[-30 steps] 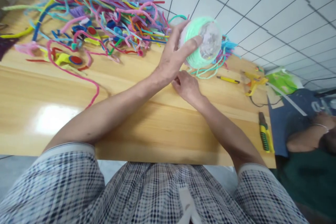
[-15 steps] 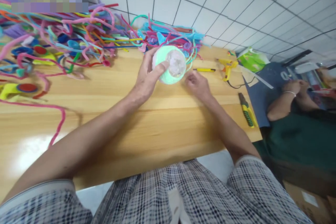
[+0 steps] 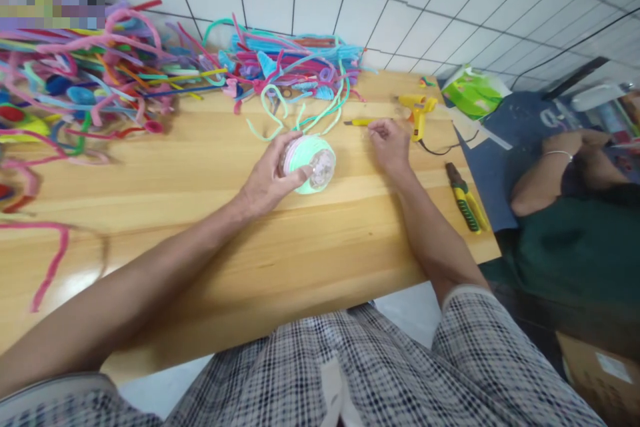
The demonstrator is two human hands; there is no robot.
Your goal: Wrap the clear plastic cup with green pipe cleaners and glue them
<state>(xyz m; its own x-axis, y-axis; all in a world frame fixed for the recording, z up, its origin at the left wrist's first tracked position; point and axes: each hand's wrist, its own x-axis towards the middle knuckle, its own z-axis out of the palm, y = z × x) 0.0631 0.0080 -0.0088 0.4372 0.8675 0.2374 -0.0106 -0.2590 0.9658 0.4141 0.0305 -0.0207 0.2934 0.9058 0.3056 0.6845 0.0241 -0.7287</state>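
My left hand (image 3: 273, 177) is wrapped round the side of a round cup-like piece (image 3: 301, 157) bound in mint-green and pale pink pipe cleaners, its thumb pressed near the edge. The clear plastic base (image 3: 323, 169) of the piece faces right and toward me. Loose mint-green pipe cleaners (image 3: 330, 121) spread from its far side. My right hand (image 3: 393, 143) is apart from the piece, low over the table, with curled fingers and the tips close together; whatever they hold, if anything, is too small to make out. A yellow utility knife (image 3: 357, 123) lies just beyond those fingertips.
Colourful pipe cleaners (image 3: 115, 73) are heaped at the back left, bundled ones (image 3: 305, 50) along the wall. Right of my hand lie a yellow glue gun (image 3: 419, 113) with its cord and yellow-green pliers (image 3: 466, 200). A green bag (image 3: 475, 90) and another person's arm (image 3: 543, 170) are farther right.
My left hand has brought the piece down toward me, turning its clear base more to the right. My right hand has moved away from it to the right. The view has shifted too.
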